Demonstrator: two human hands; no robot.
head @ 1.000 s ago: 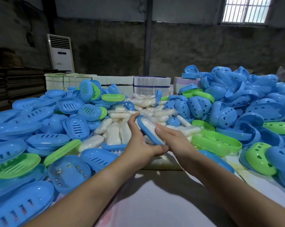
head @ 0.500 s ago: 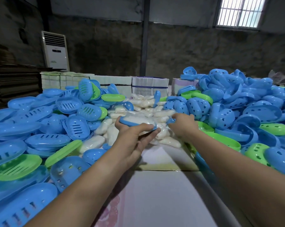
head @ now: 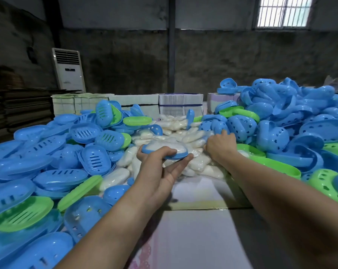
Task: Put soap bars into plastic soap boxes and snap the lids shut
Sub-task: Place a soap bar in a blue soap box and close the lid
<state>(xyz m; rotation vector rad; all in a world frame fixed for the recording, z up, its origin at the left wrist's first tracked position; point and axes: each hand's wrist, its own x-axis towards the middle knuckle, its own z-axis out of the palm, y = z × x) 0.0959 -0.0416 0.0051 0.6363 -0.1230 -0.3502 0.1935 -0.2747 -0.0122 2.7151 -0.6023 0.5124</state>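
1. Nearest, pale sheet (head: 193, 239) over the work surface, faint pink print along its left edge; just beyond, cardboard flap (head: 199, 204) with a yellowish edge.
2. On either side, heaped blue and green shells: slotted lids (head: 94, 159) piled left, holed bases (head: 271, 136) piled right and stacked higher toward the back.
3. Left hand (head: 160, 167) raised above the flap, thumb over the near rim and fingers curled beneath, gripped round a blue tray (head: 175, 156) carrying a wrapped soap bar (head: 165, 147); tray open on top, lidless.
4. Right hand (head: 220, 145) reached to the right edge of the soap pile, knuckles up, fingers curled down among the blue bases; whether anything was grasped could not be told, fingertips hidden.
5. Between the two heaps, a mound of wrapped white soap (head: 185, 133), ran back from the hands toward the boxes.
6. Behind the heaps, a row of white cartons (head: 137, 100) and a banded stack (head: 180, 105), set against the far edge of the surface.
7. Far left, dark stacked boards (head: 22, 111); beside them a tall white air conditioner (head: 69, 69) stood upright against the wall.
8. Farthest, stained concrete wall (head: 232, 61), a dark vertical post (head: 171, 45) at centre, and a barred window (head: 282, 11) high at right, bright with daylight.
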